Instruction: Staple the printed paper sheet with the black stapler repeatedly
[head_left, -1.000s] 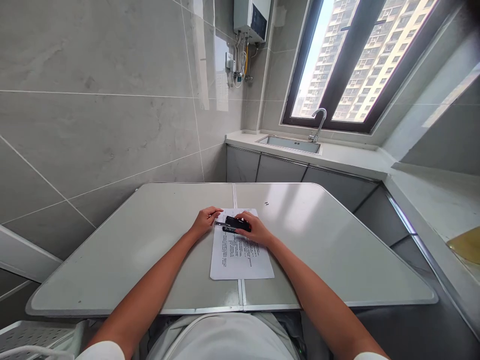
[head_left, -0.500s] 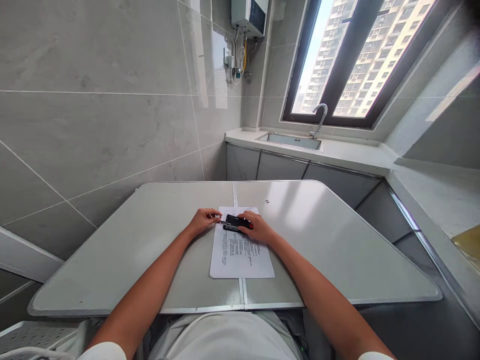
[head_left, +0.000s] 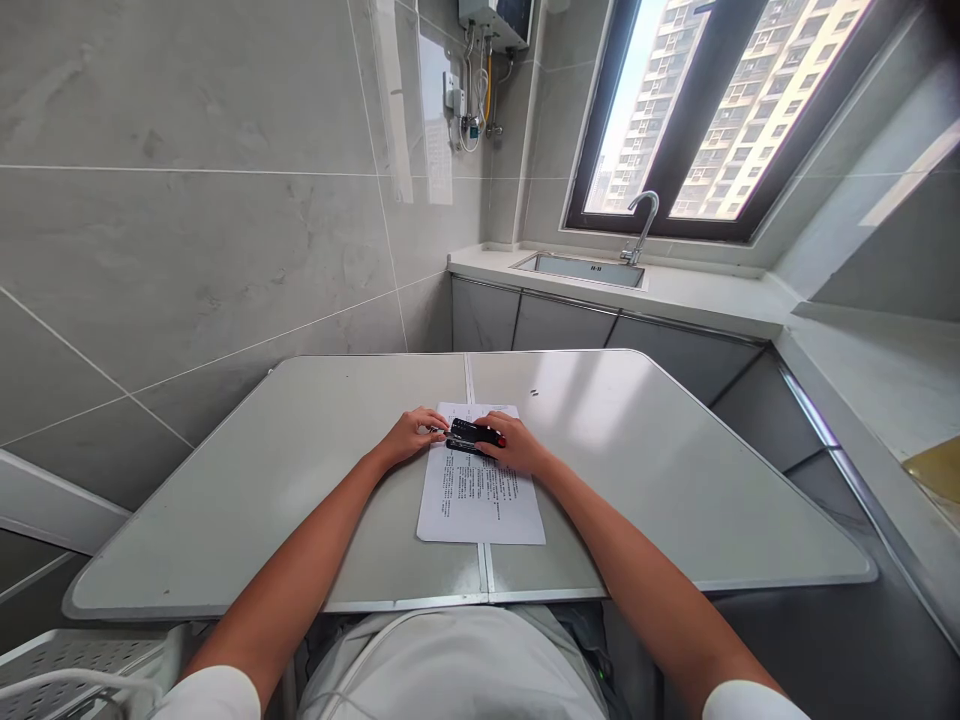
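A black stapler (head_left: 466, 436) lies over the upper part of a printed white sheet (head_left: 480, 510) on the grey-white table. My right hand (head_left: 511, 442) is wrapped round the stapler's right end, where a bit of red shows. At the stapler's left end, my left hand (head_left: 415, 434) has its fingertips pinched together by the metal part. Whatever sits between those fingertips is too small to make out. Two small dark bits (head_left: 534, 392) lie on the table beyond the sheet, to the right.
The table (head_left: 225, 500) has a metal-edged seam down its middle. Behind it stand a counter with a sink (head_left: 585, 268) and a tap (head_left: 643, 228). A white perforated basket (head_left: 75, 655) is at the lower left, below the table edge.
The view has tilted down slightly. The stapler's two arms look closer together, and my left fingertips have come nearer to its left end. My right hand keeps its hold.
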